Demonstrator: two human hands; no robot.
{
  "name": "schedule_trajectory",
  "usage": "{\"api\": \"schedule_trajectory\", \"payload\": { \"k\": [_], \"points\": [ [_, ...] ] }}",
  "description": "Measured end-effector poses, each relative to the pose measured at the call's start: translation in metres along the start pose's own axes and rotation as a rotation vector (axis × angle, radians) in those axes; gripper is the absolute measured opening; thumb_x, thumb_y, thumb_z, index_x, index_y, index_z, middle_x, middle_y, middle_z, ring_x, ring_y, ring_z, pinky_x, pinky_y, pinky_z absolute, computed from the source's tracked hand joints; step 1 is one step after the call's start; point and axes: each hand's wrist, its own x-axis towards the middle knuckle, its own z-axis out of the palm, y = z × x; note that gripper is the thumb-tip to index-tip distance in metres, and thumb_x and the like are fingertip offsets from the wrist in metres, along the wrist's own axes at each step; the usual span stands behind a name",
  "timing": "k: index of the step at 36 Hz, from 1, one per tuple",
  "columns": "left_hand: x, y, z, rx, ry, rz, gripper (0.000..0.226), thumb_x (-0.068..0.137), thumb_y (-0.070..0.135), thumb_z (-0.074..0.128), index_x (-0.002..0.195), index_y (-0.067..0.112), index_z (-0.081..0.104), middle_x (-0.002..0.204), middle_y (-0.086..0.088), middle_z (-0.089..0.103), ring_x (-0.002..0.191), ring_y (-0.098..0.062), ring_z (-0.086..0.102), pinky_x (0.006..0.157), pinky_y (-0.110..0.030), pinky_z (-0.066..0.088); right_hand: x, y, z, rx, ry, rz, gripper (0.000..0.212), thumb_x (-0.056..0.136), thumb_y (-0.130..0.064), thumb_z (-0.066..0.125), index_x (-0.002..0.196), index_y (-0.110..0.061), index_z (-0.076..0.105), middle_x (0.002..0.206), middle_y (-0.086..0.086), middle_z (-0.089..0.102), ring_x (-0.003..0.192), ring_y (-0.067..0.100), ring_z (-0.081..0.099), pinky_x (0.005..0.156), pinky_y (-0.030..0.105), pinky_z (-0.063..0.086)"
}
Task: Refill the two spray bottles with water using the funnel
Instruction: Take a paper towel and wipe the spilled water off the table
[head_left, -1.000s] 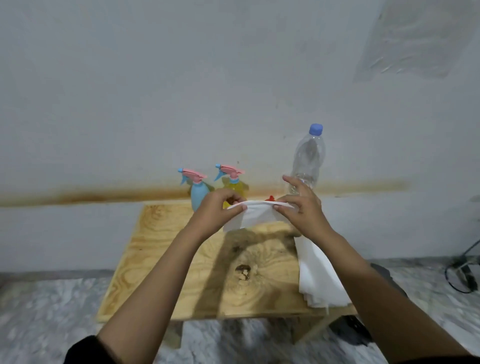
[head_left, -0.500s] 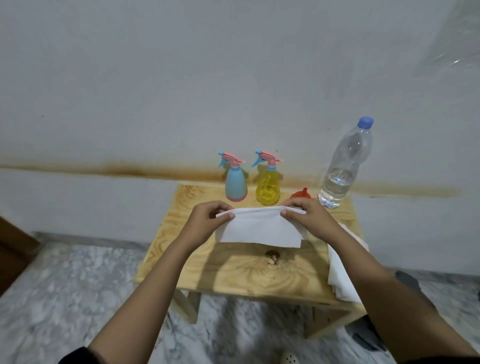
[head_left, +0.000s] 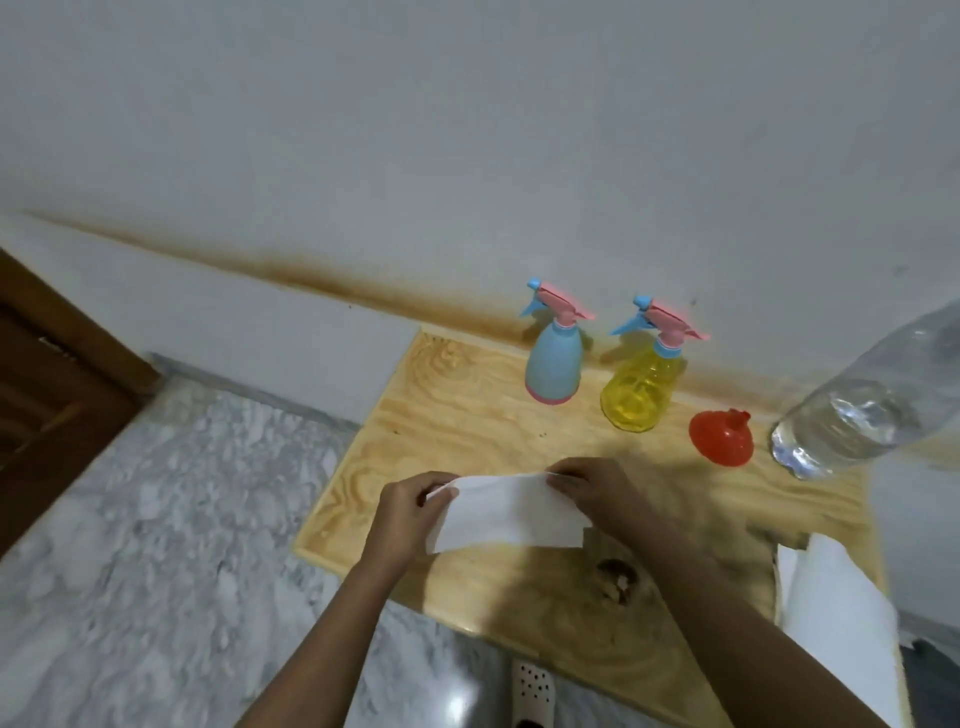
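A blue spray bottle (head_left: 553, 366) and a yellow spray bottle (head_left: 640, 392), both with pink trigger heads on, stand at the back of a small wooden table (head_left: 467, 431). To their right a red funnel (head_left: 721, 438) lies mouth down. A clear water bottle (head_left: 872, 410), partly filled, stands at the far right. My left hand (head_left: 410, 512) and my right hand (head_left: 592, 488) each pinch a top corner of a folded white paper sheet (head_left: 506, 514) held just above the tabletop's near half.
A stack of white paper (head_left: 831, 608) hangs over the table's right front corner. The wall rises directly behind the bottles. Marble floor lies to the left, with a dark wooden door (head_left: 47, 395) at far left. A white perforated shoe (head_left: 532, 691) shows below the table edge.
The camera has swung left and down, so the table now sits to the right. Both hands have lowered the white sheet closer to the tabletop while still holding its corners.
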Motion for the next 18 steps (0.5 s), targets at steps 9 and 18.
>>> {"api": "schedule_trajectory", "payload": {
  "k": [9, 18],
  "points": [
    [0.038, -0.034, 0.001, 0.111, 0.157, -0.103, 0.018, 0.092, 0.019, 0.062, 0.105, 0.021, 0.074, 0.103, 0.01, 0.072, 0.096, -0.001, 0.064, 0.082, -0.024, 0.051, 0.074, 0.002, 0.033, -0.238, 0.043, -0.169, 0.02, 0.089, -0.018, 0.06, 0.104, -0.013, 0.071, 0.12, 0.004, 0.064, 0.116, 0.023, 0.053, 0.094, 0.035, 0.044],
    [0.068, -0.046, 0.001, 0.345, 0.319, -0.085, 0.012, 0.088, 0.016, 0.067, 0.096, 0.02, 0.075, 0.101, 0.004, 0.07, 0.101, -0.023, 0.056, 0.084, -0.046, 0.041, 0.124, -0.01, 0.048, -0.356, 0.083, -0.274, 0.022, 0.088, -0.009, 0.056, 0.105, -0.005, 0.07, 0.119, 0.012, 0.063, 0.115, 0.027, 0.054, 0.097, 0.037, 0.042]
  ]
}}
